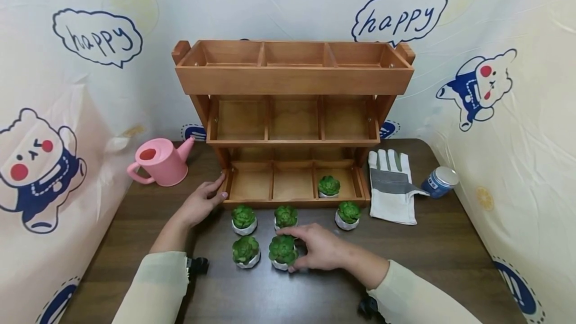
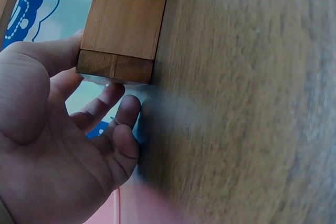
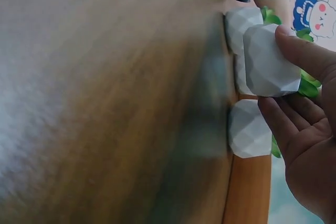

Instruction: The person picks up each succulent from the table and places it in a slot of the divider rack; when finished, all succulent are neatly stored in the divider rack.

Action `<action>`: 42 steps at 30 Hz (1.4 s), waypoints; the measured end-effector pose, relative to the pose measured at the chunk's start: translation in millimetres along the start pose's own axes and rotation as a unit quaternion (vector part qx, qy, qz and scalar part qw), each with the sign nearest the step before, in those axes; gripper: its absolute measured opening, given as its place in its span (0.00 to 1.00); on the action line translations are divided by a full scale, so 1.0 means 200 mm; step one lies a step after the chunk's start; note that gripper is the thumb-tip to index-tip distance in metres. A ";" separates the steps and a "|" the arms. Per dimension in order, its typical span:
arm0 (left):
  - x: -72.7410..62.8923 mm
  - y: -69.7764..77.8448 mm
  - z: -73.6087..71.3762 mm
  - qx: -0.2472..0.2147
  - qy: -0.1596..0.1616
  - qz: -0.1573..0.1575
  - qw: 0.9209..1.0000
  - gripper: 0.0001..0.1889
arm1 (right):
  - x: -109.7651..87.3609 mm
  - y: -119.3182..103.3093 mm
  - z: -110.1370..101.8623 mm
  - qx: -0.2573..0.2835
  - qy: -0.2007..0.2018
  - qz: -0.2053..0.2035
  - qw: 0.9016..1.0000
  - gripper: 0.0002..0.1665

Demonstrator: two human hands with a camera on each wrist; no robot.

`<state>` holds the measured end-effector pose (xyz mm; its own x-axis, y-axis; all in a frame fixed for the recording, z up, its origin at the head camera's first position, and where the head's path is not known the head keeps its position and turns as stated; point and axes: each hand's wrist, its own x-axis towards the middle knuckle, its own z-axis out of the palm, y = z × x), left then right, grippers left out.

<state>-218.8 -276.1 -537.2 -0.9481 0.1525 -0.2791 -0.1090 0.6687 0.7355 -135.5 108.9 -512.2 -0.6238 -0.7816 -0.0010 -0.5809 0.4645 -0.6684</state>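
With the right hand (image 1: 315,248) out over the desk (image 1: 256,299), pinches a green potted plant (image 1: 283,249) by its white faceted pot (image 3: 265,72), thumb on one side and fingers on the other. Cannot be told from these views as fully lifted or touching the wood. Shows up in the front row, just beside one matching plant (image 1: 245,249) and just in front of another plant (image 1: 286,215). Holds the left end of the wooden shelf (image 1: 294,82) with the left hand (image 1: 202,205), thumb and fingers about the front corner of the lowest tier (image 1: 310,204). Judging by looks, should handle as light and stiff at the pot, with softer, springier leaves (image 3: 310,88) above. Likely smooth enough on its flat facets to slip under a lax or off-centre pinch; perhaps brittle, if ceramic, so best spared a knock against the shelf or neighbouring pots (image 3: 251,129). Best taken low on opposite walls of the pot, rather than by those leaves, possibly only pressed in and apt to bend or pull loose. Takes in, too, a pink watering can (image 1: 164,166) left of the shelf, and a white-and-grey glove (image 1: 389,191) on the right.
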 end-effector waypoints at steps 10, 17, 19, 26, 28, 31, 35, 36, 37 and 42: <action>0.00 0.00 0.00 -0.001 0.002 0.005 1.000 0.37 | 0.01 -0.03 -0.10 0.000 0.020 -0.008 1.000 0.51; 0.00 0.00 0.00 -0.004 -0.004 -0.002 1.000 0.38 | 0.00 -0.05 -0.16 0.004 0.026 -0.013 1.000 0.51; 0.00 0.00 0.00 -0.003 -0.005 -0.002 1.000 0.38 | 0.01 -0.05 -0.18 0.013 0.028 -0.015 0.999 0.50; 0.00 0.00 -0.01 -0.003 -0.003 0.001 1.000 0.37 | 0.02 -0.04 -0.23 0.018 0.032 -0.014 0.999 0.48; 0.00 0.00 -0.01 -0.002 -0.003 0.001 1.000 0.38 | 0.03 -0.03 -0.25 0.014 0.036 -0.013 0.999 0.48; 0.00 0.00 0.00 -0.002 -0.003 0.001 1.000 0.38 | 0.04 -0.02 -0.27 0.004 0.047 -0.009 0.999 0.49; -0.01 0.00 -0.01 -0.008 -0.005 -0.002 1.000 0.37 | 0.06 0.00 -0.30 -0.005 0.064 -0.002 0.998 0.49; -0.01 0.00 -0.01 -0.009 -0.005 -0.002 1.000 0.37 | 0.07 0.00 -0.31 -0.004 0.069 0.001 0.998 0.49; -0.01 0.00 -0.01 -0.010 -0.005 -0.001 1.000 0.37 | 0.07 0.01 -0.31 -0.005 0.073 0.002 0.997 0.49; 0.00 0.01 -0.01 -0.009 -0.005 0.000 1.000 0.37 | 0.11 0.04 -0.34 0.016 0.093 0.013 0.995 0.48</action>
<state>-218.6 -276.8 -535.0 -0.9450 0.1599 -0.2855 -0.1146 0.6555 0.7465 -188.4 123.6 -467.4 -0.7258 -0.6777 0.1177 -0.5486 0.4671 -0.6935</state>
